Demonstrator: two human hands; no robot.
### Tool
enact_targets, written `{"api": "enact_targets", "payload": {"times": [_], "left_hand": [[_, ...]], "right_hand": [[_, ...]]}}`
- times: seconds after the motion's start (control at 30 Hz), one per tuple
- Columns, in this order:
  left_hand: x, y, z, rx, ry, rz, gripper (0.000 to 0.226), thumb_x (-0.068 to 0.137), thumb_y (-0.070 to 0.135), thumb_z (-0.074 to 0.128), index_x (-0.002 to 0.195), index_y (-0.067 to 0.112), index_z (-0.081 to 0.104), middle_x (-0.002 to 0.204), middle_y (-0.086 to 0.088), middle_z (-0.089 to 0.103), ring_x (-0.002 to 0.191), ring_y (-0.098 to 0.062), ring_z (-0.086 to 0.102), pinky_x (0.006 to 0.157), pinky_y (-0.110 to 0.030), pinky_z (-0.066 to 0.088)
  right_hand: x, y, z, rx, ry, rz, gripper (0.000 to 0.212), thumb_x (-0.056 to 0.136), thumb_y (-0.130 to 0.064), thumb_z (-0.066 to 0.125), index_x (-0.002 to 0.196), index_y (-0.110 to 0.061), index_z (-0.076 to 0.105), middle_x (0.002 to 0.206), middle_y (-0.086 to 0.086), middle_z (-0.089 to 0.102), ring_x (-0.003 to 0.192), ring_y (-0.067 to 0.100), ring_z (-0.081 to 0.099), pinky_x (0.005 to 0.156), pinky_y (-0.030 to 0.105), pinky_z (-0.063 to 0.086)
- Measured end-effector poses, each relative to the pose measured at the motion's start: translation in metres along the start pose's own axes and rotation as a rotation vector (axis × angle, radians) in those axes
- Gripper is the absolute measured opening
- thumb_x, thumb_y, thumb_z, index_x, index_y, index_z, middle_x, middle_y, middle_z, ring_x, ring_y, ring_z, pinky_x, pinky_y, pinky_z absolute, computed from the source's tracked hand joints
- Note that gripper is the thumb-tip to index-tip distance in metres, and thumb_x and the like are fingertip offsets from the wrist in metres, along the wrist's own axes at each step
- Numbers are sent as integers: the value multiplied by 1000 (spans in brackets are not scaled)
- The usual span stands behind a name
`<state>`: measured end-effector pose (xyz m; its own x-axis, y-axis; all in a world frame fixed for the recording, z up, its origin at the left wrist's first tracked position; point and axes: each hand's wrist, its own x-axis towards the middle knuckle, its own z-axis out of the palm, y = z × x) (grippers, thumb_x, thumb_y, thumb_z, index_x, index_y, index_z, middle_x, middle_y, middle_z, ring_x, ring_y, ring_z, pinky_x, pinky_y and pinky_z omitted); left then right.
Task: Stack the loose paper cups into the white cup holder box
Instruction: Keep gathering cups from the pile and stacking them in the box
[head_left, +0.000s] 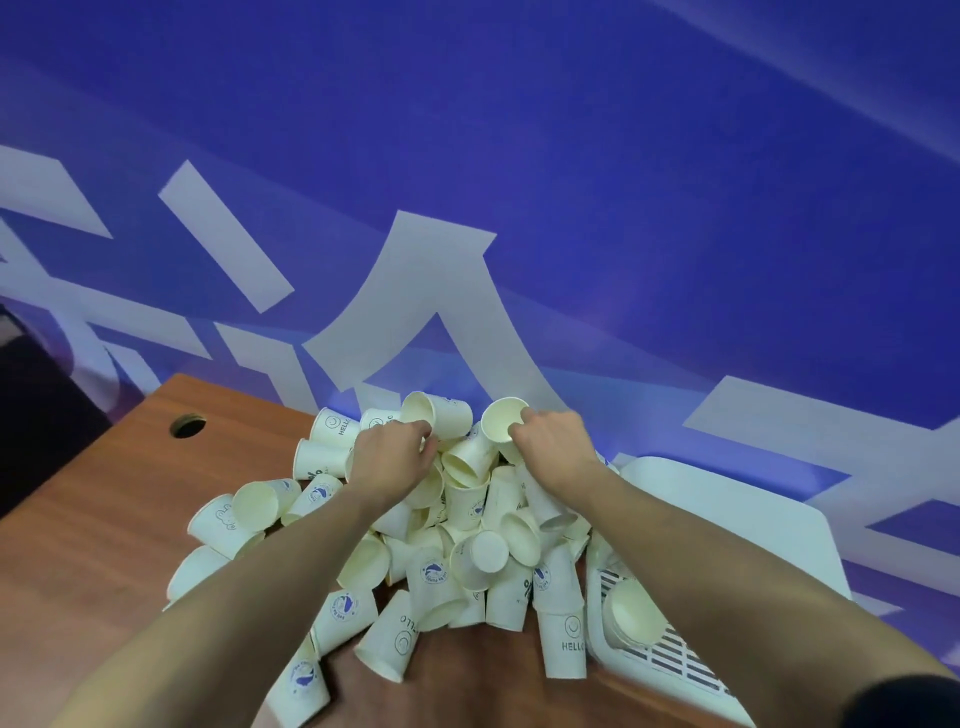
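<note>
Right hand (550, 441) pinches the rim of one tilted paper cup (503, 422) at the far top of the heap, thumb and fingertips curled over the lip at its 3 o'clock edge, mouth turned toward the camera; holding by the rim presumably keeps the open end free for nesting. Left hand (392, 452) has its fingers curled at the lower rim of a second cup (434, 413), which lies on its side just to the 9 o'clock side of the first; the fingertips appear to nip the lip, though whether the cup is lifted or only steadied cannot be told. The two held cups sit near each other but apart, mouths angled roughly the same way, which suggests one is about to be slid into the other. Both forearms reach over the pile of loose cups (457, 551), a jumbled mound lying at every angle on the wooden table (93, 519), spreading from 12 o'clock down to 6 o'clock of the working area. The white cup holder box (753, 525) lies at 3 to 4 o'clock of the pile, touching its edge, with a slotted panel showing and a nested stack of cups (636, 613) already lying in its channel, mouth toward the pile. Judgement: sorting is at an early stage, most cups remaining loose. A round cable hole (187, 426) is at 10 o'clock on the table. A blue wall with pale lettering (467, 156) stands behind.
</note>
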<state>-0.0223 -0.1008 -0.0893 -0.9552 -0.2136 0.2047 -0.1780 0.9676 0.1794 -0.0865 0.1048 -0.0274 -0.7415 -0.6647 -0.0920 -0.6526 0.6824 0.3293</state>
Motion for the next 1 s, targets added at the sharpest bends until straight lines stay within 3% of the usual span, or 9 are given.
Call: {"api": "enact_targets", "payload": {"times": [0.07, 0.17, 0.23, 0.4, 0.5, 0.67, 0.83, 1.0], "left_hand": [[0, 5, -11, 14, 28, -8, 29, 95, 39, 45, 83, 23, 66, 69, -1, 66, 66, -26, 62, 54, -30, 39], [-3, 15, -30, 40, 73, 14, 29, 96, 37, 46, 82, 21, 65, 67, -1, 65, 61, -26, 59, 52, -29, 30], [-7, 22, -42, 58, 87, 39, 28, 96, 37, 46, 80, 21, 64, 65, 0, 63, 57, -23, 54, 49, -28, 24], [-26, 45, -62, 64, 73, 135, 24, 93, 33, 48, 73, 21, 53, 60, 5, 52, 56, -22, 50, 50, -28, 26], [-43, 63, -67, 64, 53, 217, 23, 92, 33, 48, 74, 21, 52, 63, 3, 57, 56, -23, 49, 52, -28, 29], [-67, 94, -64, 101, 19, 359, 24, 92, 35, 48, 78, 20, 58, 65, 0, 61, 58, -25, 55, 49, -29, 22], [-90, 126, -56, 109, -2, 490, 23, 88, 34, 52, 69, 21, 51, 55, 3, 46, 50, -24, 45, 49, -27, 28], [-111, 160, -44, 123, -15, 666, 21, 80, 33, 60, 63, 22, 55, 53, 1, 57, 45, -24, 55, 45, -22, 21]], "right_hand": [[-8, 3, -8, 16, 50, 5, 31, 68, 5, 63, 72, -18, 43, 74, 1, 38, 57, 26, 42, 49, 26, 24], [-23, 10, -15, 52, 192, 59, 51, 32, 4, 79, 52, -20, 38, 53, 1, 31, 39, 21, 23, 48, 19, 9], [-34, 14, -14, 98, 265, 101, 45, 24, 3, 81, 46, -17, 47, 47, 1, 38, 36, 21, 22, 47, 18, 11], [-77, 14, -23, 125, 247, 225, 36, 37, -6, 87, 52, -18, 57, 50, -1, 44, 36, 21, 33, 45, 22, 14], [-106, 14, -19, 153, 282, 263, 35, 41, -9, 87, 50, -18, 55, 49, -2, 37, 35, 22, 35, 46, 22, 12], [-155, 12, -2, 178, 228, 319, 34, 43, -18, 89, 53, -21, 57, 52, -4, 45, 38, 21, 47, 44, 23, 16], [-207, 18, 19, 197, 255, 366, 28, 53, -19, 87, 55, -21, 58, 55, -3, 48, 40, 21, 51, 41, 21, 21], [-253, 29, 46, 226, 258, 434, 22, 58, -21, 84, 56, -20, 62, 57, -2, 50, 42, 23, 53, 38, 24, 23]]}}
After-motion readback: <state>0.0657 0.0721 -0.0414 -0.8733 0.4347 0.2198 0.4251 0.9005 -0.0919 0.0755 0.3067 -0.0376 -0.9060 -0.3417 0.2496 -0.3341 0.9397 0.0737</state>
